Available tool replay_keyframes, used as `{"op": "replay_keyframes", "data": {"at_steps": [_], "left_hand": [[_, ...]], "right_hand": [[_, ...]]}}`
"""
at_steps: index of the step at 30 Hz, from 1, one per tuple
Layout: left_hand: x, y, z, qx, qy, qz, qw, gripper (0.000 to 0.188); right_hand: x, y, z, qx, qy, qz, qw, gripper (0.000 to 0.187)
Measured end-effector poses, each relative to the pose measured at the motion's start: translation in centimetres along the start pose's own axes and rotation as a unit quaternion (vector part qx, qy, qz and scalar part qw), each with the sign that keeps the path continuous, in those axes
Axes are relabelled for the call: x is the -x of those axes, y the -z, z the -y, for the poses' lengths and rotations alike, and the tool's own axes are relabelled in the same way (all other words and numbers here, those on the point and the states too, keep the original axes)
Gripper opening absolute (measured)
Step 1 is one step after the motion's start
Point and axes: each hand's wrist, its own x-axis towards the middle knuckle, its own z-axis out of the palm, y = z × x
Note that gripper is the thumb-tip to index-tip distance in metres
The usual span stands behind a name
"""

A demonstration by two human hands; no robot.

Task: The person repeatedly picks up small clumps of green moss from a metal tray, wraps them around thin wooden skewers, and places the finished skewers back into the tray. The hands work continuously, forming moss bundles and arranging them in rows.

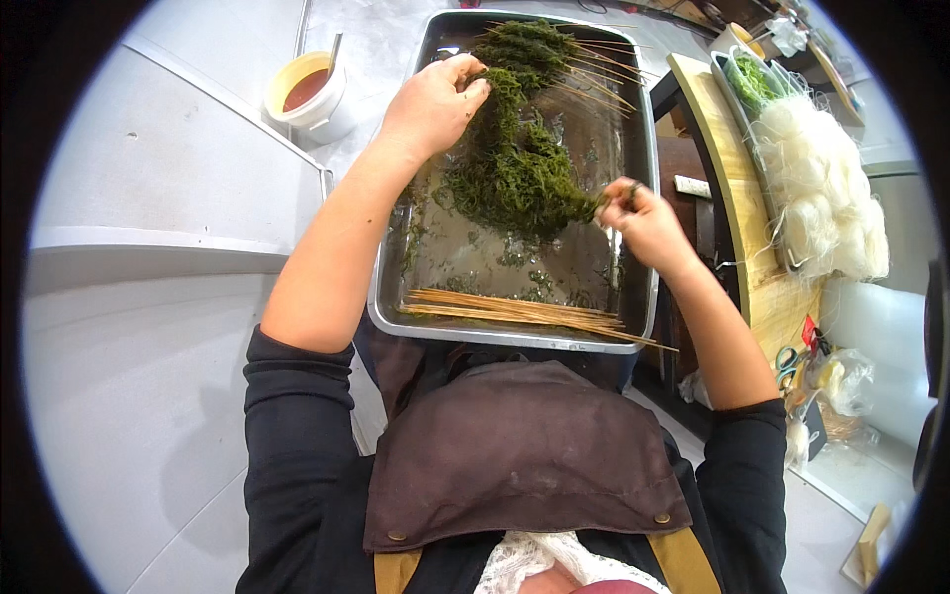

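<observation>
- Seaweed (515, 178), dark green and wet, lies heaped in a steel tray (515, 337) between the two hands; threading onto skewers appears to be the step in hand
- Left hand (432, 104) curled loosely over the far end of the heap, fingertips gripping strands
- Right hand (641, 220) pinched shut on a tuft at the near edge; whether a stick is in it, cannot tell
- Bare bamboo skewers (515, 310) lie below both hands; finished ones (584, 74) beyond the left hand
- Next move likely calls for a steady pinch; strands cling

Grey steel counter (148, 198), wood board (737, 198) at rt, even light
</observation>
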Motion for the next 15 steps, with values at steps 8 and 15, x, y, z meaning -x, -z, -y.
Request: {"op": "replay_keyframes", "data": {"at_steps": [8, 15], "left_hand": [[1.9, -0.2, 0.0, -0.039, 0.028, 0.021, 0.999, 0.047], [7.5, -4.2, -0.5, 0.097, 0.023, 0.122, 0.987, 0.041]], "right_hand": [[0.0, 2.7, 9.8, -0.251, 0.117, 0.049, 0.96, 0.012], [-0.9, 6.5, 19.7, -0.347, 0.306, 0.144, 0.875, 0.014]]}}
